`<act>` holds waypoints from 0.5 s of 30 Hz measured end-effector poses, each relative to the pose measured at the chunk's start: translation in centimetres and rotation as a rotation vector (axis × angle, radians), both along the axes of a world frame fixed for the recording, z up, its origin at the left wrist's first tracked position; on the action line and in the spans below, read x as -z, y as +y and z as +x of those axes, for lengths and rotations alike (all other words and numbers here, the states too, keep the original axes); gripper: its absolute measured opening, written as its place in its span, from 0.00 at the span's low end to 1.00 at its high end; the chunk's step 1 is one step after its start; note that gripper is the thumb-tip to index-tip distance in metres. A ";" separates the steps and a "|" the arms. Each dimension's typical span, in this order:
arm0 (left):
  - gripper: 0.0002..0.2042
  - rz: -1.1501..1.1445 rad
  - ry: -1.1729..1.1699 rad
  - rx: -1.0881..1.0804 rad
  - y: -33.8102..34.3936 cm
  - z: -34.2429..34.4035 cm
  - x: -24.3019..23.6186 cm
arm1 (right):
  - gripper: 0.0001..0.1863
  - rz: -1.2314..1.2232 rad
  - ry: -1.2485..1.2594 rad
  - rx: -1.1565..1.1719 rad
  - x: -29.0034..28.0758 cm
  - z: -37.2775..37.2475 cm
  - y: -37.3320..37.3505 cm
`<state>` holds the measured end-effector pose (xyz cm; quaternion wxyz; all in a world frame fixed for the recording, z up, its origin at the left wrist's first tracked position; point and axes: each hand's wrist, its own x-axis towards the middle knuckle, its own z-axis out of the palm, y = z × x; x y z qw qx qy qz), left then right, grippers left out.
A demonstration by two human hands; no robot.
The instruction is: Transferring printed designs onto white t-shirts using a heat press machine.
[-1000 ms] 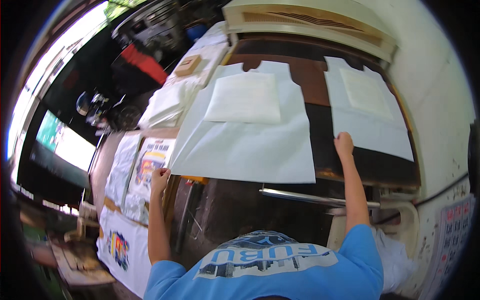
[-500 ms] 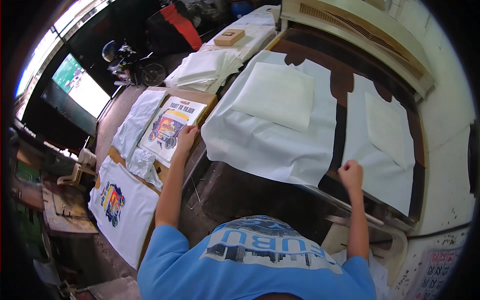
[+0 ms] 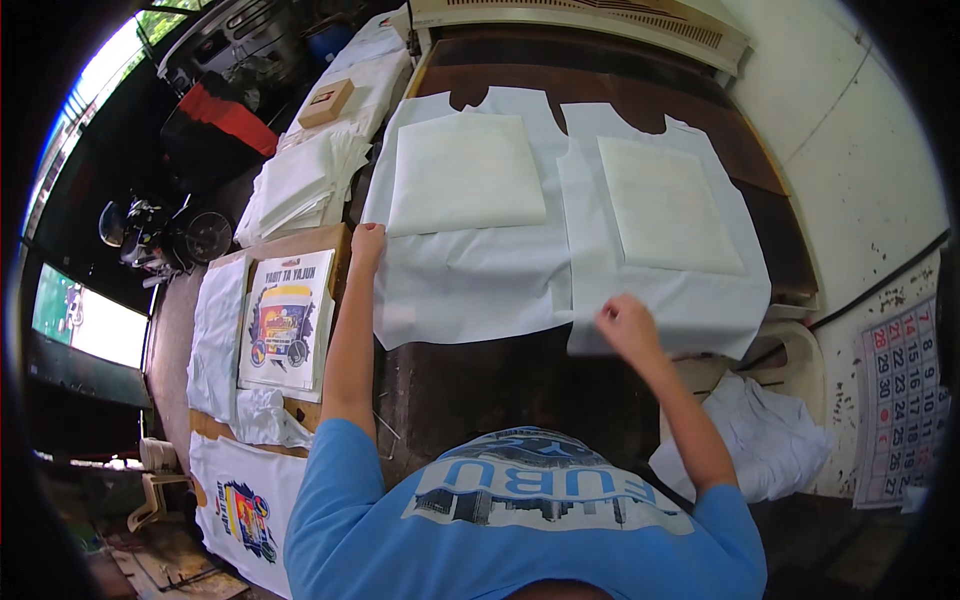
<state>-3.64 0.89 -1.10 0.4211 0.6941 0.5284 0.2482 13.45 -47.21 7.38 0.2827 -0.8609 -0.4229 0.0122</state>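
Observation:
Two white fabric panels with cut neck and arm curves lie side by side on the brown press bed (image 3: 640,75). A pale square sheet (image 3: 465,175) rests on the left panel (image 3: 470,285), another pale sheet (image 3: 665,205) on the right panel (image 3: 690,300). My left hand (image 3: 368,240) is closed at the left panel's left edge, pinching the fabric. Over the lower left corner of the right panel, my right hand (image 3: 627,325) has curled fingers gripping the cloth, which is blurred there. The inner edges of the panels meet, with a slight overlap.
Printed sheets (image 3: 290,320) are stacked on a board to the left, beside folded white cloth (image 3: 215,335) and a printed white shirt (image 3: 250,510). Paper stacks (image 3: 300,185) and a small box (image 3: 326,102) stand beyond. A chair (image 3: 800,360) at right holds crumpled white cloth (image 3: 750,435).
The right panel has moved left, closing the dark gap between the panels. My right hand has travelled left with its lower corner. My left hand has come from the printed sheets to the left panel's edge.

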 end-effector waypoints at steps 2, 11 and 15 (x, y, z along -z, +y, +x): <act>0.17 0.000 -0.040 0.010 -0.6 1.0 0.1 | 0.12 -0.037 -0.126 0.179 0.7 3.8 1.4; 0.21 -0.199 -0.381 0.058 -9.1 -2.2 -5.9 | 0.09 -0.367 -0.293 0.462 2.6 10.8 4.4; 0.20 -0.334 -0.495 0.102 -12.5 -8.8 -4.4 | 0.05 -0.521 -0.446 0.361 1.8 11.2 4.7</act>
